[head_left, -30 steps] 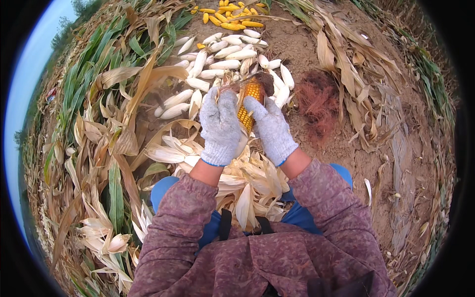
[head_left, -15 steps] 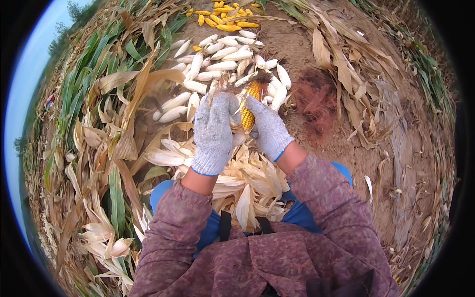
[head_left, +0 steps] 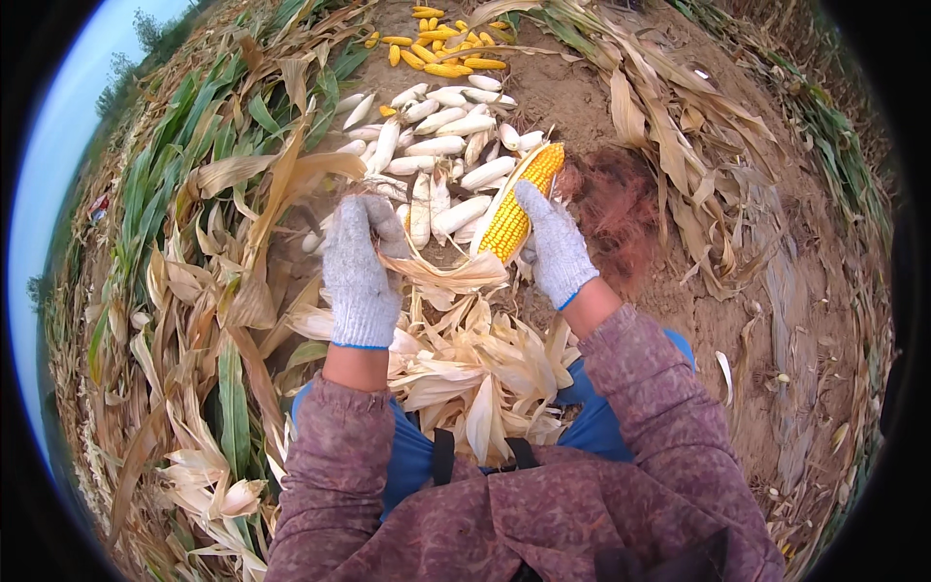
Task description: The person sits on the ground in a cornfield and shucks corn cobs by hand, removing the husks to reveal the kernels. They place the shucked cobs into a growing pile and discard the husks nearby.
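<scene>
My right hand (head_left: 555,244), in a grey knit glove with a blue cuff edge, grips a yellow corn cob (head_left: 524,204) whose kernels are bared on the front. Pale husk still lines the cob's left side. A strip of dry husk (head_left: 451,275) stretches from the cob's lower end to my left hand (head_left: 361,264), gloved alike, whose fingers are closed on it. Just beyond the hands lies a pile of ears in white husk (head_left: 436,145). Below them, between my knees, is a heap of loose pale husks (head_left: 485,373).
Bare yellow cobs (head_left: 441,44) lie in a group at the far end. Reddish corn silk (head_left: 616,209) covers soil to the right of the cob. Dry and green stalks (head_left: 228,145) are banked on the left, with more dry leaves (head_left: 669,126) at the right.
My hands have moved apart, the left one leftward with the husk strip. The cob has swung up and right in my right hand, showing more bare kernels.
</scene>
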Demonstrator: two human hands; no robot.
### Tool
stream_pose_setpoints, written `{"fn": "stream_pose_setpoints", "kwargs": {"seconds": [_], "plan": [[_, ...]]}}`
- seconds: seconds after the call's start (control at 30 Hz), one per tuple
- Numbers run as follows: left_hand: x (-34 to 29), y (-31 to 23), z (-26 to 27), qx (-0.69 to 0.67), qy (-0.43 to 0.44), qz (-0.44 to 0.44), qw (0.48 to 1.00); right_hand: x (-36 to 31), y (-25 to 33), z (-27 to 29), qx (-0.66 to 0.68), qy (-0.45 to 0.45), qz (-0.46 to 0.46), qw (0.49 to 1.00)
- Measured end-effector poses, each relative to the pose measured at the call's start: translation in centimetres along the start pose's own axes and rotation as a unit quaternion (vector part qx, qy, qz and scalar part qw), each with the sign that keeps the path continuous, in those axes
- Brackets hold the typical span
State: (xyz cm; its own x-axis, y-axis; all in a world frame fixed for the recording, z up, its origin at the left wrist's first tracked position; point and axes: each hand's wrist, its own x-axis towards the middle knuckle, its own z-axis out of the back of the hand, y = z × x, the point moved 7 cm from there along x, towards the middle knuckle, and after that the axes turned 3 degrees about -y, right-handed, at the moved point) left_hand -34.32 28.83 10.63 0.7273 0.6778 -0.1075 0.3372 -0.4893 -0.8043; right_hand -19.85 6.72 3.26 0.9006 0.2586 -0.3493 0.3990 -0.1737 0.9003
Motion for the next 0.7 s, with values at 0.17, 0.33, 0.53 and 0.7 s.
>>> {"fn": "stream_pose_setpoints", "kwargs": {"seconds": [0.17,0.33,0.53,0.7], "plan": [[1.4,-1.0,1.9,0.073,-0.069,-0.003,0.995,-2.4,1.2,-1.7,-0.125,0.098,0.084,0.984],[-1.0,2.3,-2.4,0.31,0.073,-0.065,0.946,-6.6,2.7,-4.8,-0.379,0.193,0.11,0.898],[-0.6,5.6,-1.9,-0.01,0.054,0.126,0.991,-9.6,1.9,-7.2,-0.41,0.333,0.107,0.842],[1.4,6.9,1.0,0.003,-0.054,0.072,0.996,-8.7,1.6,-6.5,-0.509,0.255,0.169,0.805]]}}
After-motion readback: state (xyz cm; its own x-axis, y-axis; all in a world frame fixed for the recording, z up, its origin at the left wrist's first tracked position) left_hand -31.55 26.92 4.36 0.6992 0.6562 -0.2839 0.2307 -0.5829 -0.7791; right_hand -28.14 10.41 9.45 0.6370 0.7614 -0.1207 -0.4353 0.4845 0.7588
